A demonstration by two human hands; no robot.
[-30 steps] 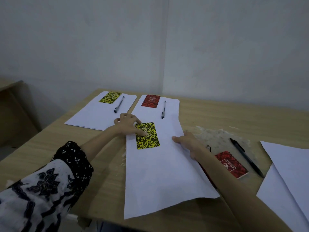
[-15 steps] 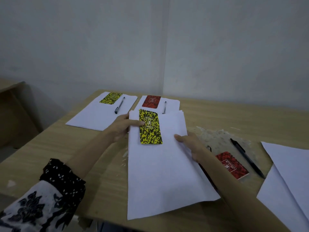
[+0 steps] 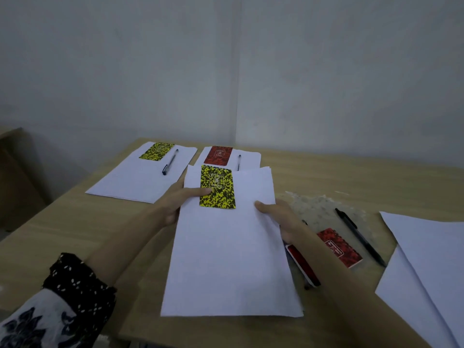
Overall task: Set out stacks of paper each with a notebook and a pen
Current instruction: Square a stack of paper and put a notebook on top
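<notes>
Held stack: a stack of white paper sheets, long side running away from the camera, in the middle of the light wooden table; its far edge overlaps the near edge of the second set.
Notebook on stack: a small yellow-and-black speckled notebook lies flat near the far end of the held stack, left of its centre line.
Left hand: the left hand grips the stack's left edge — thumb on top with its tip pressed on the notebook's left side, fingers under the paper.
Right hand: the right hand grips the stack's right edge, thumb on top of the sheets, fingers hidden beneath.
Sleeve: a black-and-white patterned sleeve covers the left forearm at bottom left; the right forearm is bare.
Far-left set: a white paper stack carrying a second yellow-and-black speckled notebook and a dark ballpoint pen just to its right.
Second set: another white stack, mostly covered, with a red speckled notebook and a pen beside it.
Right of hands: a red speckled spiral notebook and a black pen lie on the bare table — near each other, not touching. A red flat item lies partly under the right forearm; cannot tell what it is.
Far right: loose white sheets, overlapping, cut by the frame edge.
</notes>
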